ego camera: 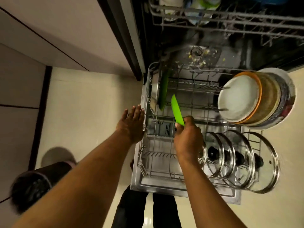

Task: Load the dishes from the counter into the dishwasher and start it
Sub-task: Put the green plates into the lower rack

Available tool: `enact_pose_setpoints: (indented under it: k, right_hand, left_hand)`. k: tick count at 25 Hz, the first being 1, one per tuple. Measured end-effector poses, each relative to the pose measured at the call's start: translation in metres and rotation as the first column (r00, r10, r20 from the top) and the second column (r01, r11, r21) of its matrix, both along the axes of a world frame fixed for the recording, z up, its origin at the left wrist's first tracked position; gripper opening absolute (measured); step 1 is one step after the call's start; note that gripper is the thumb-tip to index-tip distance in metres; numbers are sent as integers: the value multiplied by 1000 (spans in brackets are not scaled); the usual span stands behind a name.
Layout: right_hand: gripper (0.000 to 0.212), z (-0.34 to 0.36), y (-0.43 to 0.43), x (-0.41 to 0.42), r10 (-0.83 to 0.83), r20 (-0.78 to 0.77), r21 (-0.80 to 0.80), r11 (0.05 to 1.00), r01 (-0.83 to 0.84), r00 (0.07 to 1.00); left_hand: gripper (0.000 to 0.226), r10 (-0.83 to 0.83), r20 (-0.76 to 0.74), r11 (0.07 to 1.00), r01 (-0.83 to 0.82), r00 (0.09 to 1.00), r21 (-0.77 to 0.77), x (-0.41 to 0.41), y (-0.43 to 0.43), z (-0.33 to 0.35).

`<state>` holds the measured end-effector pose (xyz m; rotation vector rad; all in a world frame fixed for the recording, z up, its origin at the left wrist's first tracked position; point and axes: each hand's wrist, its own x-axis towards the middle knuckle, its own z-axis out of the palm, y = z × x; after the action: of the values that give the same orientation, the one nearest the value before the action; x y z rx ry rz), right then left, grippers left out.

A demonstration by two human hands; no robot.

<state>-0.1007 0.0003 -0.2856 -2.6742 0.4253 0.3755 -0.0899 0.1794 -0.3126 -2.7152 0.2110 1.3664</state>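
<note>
The dishwasher's lower rack (pixel 148 99) is pulled out over the open door. My right hand (pixel 187 137) grips a green plastic plate (pixel 177 110) edge-on above the rack's middle. My left hand (pixel 132 122) is open, fingers straight, touching the rack's left rim. Another green plate (pixel 163 91) stands upright at the rack's back left. A stack of white and orange plates and bowls (pixel 246 97) stands on edge at the right. Several glass pot lids (pixel 243 160) with black knobs stand in the front right tines.
The upper rack (pixel 230 18) holds cups and a bowl at the top. Food scraps lie around the dishwasher's floor drain (pixel 197 53). White cabinet fronts (pixel 49 38) stand at left. My slippered foot (pixel 32 186) is on the tiled floor at lower left.
</note>
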Motion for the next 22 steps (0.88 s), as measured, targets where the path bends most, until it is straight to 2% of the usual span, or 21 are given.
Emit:
enact_pose_setpoints:
  k: [5, 8, 12, 15, 22]
  right_hand:
    - [21, -23, -2, 35, -250, 32, 248, 940, 234, 968]
    - [22, -35, -2, 52, -321, 59, 350, 893, 282, 945]
    - [16, -43, 1, 73, -337, 118, 426, 867, 259, 934]
    - [13, -44, 6, 90, -331, 94, 468, 847, 252, 939]
    - [15, -50, 16, 123, -289, 102, 427, 877, 220, 952]
  left_hand:
    - [81, -24, -17, 1000, 24, 1000, -6, 23, 1, -24]
    - [84, -6, -32, 1000, 5, 999, -19, 38, 0, -37]
    - [85, 3, -67, 1000, -4, 998, -13, 56, -4, -47]
    - [87, -14, -131, 1000, 15, 991, 6, 62, -5, -54]
    - [93, -75, -216, 996, 82, 973, 22, 69, -3, -57]
